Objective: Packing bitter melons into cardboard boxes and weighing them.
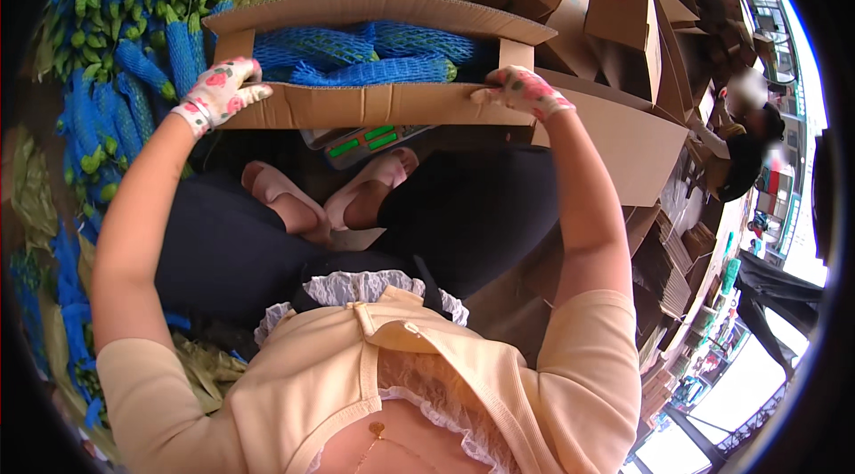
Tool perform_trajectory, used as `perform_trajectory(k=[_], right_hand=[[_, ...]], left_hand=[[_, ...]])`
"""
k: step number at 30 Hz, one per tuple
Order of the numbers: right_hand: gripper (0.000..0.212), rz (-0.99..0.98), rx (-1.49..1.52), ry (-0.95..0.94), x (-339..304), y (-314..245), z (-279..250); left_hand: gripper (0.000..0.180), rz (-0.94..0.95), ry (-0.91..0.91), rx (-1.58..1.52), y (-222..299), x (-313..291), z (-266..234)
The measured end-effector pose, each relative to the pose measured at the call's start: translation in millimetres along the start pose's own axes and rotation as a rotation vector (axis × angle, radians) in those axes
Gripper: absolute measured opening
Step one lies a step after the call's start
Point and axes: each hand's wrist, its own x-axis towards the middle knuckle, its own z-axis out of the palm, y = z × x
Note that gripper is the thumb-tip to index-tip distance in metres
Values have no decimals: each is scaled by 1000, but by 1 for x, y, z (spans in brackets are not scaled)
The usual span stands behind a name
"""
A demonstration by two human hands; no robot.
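Note:
An uncovered cardboard box stands in front of my knees, its far flap raised. Inside lie several long green vegetables that look like bitter melons, each in a blue foam net sleeve. My left hand, in a white glove with pink flowers, closes on the near left corner of the box. At the near right corner, my right hand, gloved alike, grips the edge with its fingertips. A scale with green lit displays shows just below the near side of the box, partly hidden by it.
Many net-sleeved vegetables are heaped at the left and far left. Cardboard boxes pile up on the right, one large box close by my right forearm. Farther right, a person in dark clothes is among the boxes. My feet are beside the scale.

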Motion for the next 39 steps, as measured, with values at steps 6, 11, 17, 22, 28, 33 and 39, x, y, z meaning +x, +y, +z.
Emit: perform_trajectory(k=[6, 11, 17, 22, 28, 33, 39], right_hand=[[45, -176, -155, 397, 26, 18, 33], [43, -182, -158, 558, 19, 1, 50], [65, -637, -209, 1060, 37, -95, 4], [29, -521, -362, 635, 102, -134, -9], [42, -649, -296, 848, 79, -118, 55], [44, -636, -226, 895, 56, -113, 91], [29, -364, -75, 734, 113, -143, 52]], left_hand=[[63, 367, 464, 327, 53, 17, 59], [95, 208, 167, 312, 86, 31, 81], [96, 226, 137, 260, 81, 33, 85], [97, 339, 134, 309, 77, 29, 84], [86, 364, 316, 217, 73, 32, 83], [70, 421, 575, 225, 72, 27, 89], [77, 270, 419, 306, 76, 29, 78]])
